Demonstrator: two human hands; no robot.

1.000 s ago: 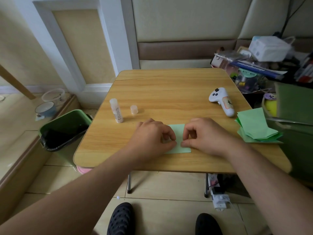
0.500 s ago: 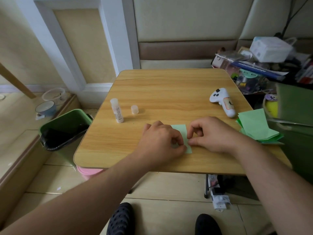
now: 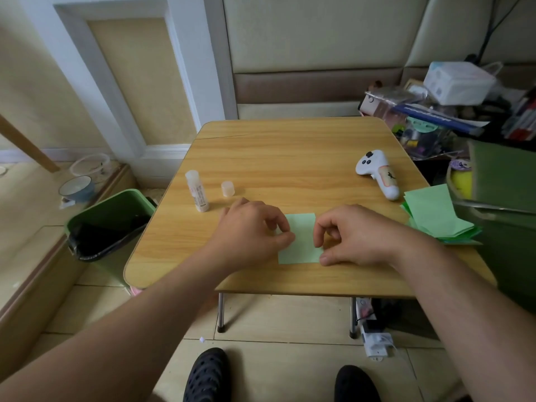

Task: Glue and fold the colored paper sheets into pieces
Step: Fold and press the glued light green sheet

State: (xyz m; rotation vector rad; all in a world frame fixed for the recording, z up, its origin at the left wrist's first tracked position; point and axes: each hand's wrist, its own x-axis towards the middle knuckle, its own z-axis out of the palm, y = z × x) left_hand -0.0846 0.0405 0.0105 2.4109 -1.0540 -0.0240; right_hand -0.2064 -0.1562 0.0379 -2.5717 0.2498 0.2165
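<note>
A light green paper sheet (image 3: pixel 301 239) lies flat near the front edge of the wooden table (image 3: pixel 290 158). My left hand (image 3: pixel 249 230) rests on its left edge, fingers curled and pinching there. On the right edge sits my right hand (image 3: pixel 353 233), thumb pressed on the lower right corner, fingers bent above the paper. An uncapped glue stick (image 3: pixel 197 191) stands at the table's left, its cap (image 3: pixel 228 189) beside it. A stack of green paper sheets (image 3: pixel 435 216) lies at the right edge.
A white handheld controller (image 3: pixel 380 172) lies at the right of the table. A green bin (image 3: pixel 107 224) with a black liner stands left of the table. Cluttered boxes and a green container (image 3: pixel 504 181) crowd the right side. My feet show under the table.
The two hands have moved apart, so more of the green sheet shows between them. The sheet now lies flat and wider than half a second ago.
</note>
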